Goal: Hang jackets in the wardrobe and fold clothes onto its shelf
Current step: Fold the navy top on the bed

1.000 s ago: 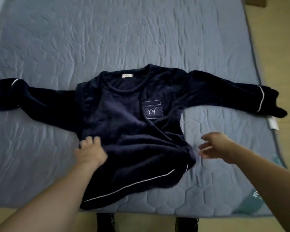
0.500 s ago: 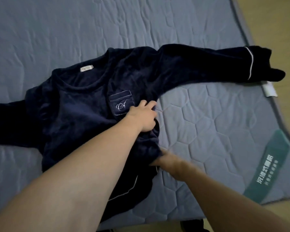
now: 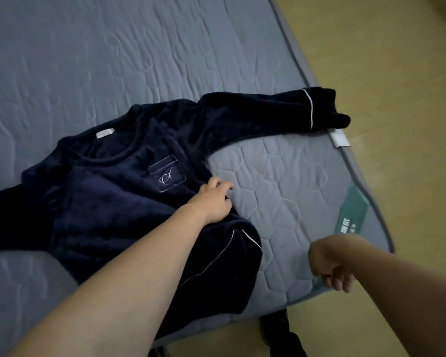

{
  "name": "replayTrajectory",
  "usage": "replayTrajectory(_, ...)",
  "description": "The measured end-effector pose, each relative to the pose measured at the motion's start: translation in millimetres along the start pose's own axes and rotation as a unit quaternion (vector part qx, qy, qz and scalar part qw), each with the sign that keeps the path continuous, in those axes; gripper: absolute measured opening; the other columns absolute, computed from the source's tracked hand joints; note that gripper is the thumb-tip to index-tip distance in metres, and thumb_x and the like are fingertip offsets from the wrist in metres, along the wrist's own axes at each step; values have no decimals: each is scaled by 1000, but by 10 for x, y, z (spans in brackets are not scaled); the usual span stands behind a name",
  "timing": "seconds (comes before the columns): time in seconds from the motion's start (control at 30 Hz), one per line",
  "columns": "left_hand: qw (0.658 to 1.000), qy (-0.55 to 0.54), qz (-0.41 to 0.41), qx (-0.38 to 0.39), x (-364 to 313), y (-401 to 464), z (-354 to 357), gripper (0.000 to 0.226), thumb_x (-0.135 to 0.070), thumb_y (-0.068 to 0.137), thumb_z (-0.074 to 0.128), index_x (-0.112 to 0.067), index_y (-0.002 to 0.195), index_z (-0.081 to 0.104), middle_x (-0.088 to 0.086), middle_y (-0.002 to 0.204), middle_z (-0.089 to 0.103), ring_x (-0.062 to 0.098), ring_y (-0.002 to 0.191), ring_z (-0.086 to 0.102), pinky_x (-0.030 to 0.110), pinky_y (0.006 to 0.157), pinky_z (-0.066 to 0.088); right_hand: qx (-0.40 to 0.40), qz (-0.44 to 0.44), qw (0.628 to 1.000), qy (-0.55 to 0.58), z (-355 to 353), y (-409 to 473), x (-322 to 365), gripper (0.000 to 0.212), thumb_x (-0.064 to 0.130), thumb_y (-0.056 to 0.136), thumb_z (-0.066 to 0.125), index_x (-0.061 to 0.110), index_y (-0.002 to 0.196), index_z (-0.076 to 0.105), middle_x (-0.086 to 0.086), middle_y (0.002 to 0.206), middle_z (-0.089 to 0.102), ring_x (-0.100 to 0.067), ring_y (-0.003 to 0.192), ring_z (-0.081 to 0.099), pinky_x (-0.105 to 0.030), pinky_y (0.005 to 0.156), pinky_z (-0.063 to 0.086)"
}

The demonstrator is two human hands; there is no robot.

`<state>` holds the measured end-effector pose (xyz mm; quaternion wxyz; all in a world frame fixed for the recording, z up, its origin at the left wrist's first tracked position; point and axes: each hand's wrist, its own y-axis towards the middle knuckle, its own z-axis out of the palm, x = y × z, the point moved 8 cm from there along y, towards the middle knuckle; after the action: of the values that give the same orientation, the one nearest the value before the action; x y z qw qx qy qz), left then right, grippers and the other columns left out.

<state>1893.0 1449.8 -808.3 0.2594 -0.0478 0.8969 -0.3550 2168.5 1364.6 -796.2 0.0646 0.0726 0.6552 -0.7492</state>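
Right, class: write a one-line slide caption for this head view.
Left hand presses a navy fleece top on a grey mattress; right hand hovers apart.

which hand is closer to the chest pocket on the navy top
Left. The left hand rests on the navy top just right of its chest pocket; the right hand hangs off the garment, over the mattress.
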Motion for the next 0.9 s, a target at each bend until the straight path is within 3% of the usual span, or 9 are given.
replayTrajectory(0.13,993,89,-14,76,202,-273,423,40,-46,84,57,-25,116,47,6,124,43,31,118,47,42,100,42,-40,-84,995,-24,128,184,391,17,16,92,51,5,96,64,0,72,57,-11,50,58,-20,53,48)
replayTrajectory(0.23,989,72,-50,120,387,-508,843,73,-66,72,60,-23,126,38,7,131,39,31,125,43,46,104,38,-100,-196,975,-28,272,358,935,4,15,87,59,18,90,57,3,75,55,-18,74,58,-19,59,45)
replayTrajectory(0.33,981,79,-78,160,638,-670,1104,108,-73,62,62,-30,147,12,0,153,13,26,143,18,61,111,23,-200,-254,946,34,346,480,1337,45,22,79,69,13,115,44,-8,112,52,-27,110,54,-26,80,42)
replayTrajectory(0.4,984,129,-45,115,692,-701,1093,83,-57,75,61,-26,143,24,1,149,22,27,140,22,59,109,28,-303,-201,931,30,369,502,1412,77,35,75,71,13,133,26,-8,128,36,-28,123,42,-38,96,41)
replayTrajectory(0.47,994,99,-17,50,684,-693,988,32,-37,86,51,-21,114,52,1,124,46,26,120,43,47,100,41,-388,-134,912,-8,375,454,1474,92,53,72,65,14,140,15,-7,134,24,-27,128,31,-49,100,37)
replayTrajectory(0.57,969,-224,-108,15,830,-689,755,12,-23,76,51,-20,65,53,-2,73,57,19,71,54,33,67,42,-387,-101,915,-62,440,485,1653,122,83,63,50,9,147,1,-10,148,4,-32,139,12,-65,103,17)
replayTrajectory(0.67,905,-398,-150,-5,956,-688,516,6,-16,46,47,-18,47,42,6,57,39,18,58,35,34,56,25,-449,-108,881,-100,253,333,1781,89,70,77,53,12,140,29,-12,141,26,-32,131,29,-57,104,23)
replayTrajectory(0.77,922,-361,-125,54,926,-723,453,12,-14,36,46,-19,43,38,5,57,33,18,56,29,29,50,18,-454,-177,873,30,-44,168,1647,38,37,86,51,17,117,57,-8,120,51,-31,110,53,-39,90,41)
replayTrajectory(0.9,931,-303,-126,160,800,-746,610,17,-14,35,48,-16,52,50,4,58,46,19,57,40,24,50,28,-352,-216,904,114,-246,100,1112,19,11,80,49,11,94,62,-11,103,65,-30,96,63,-29,72,44)
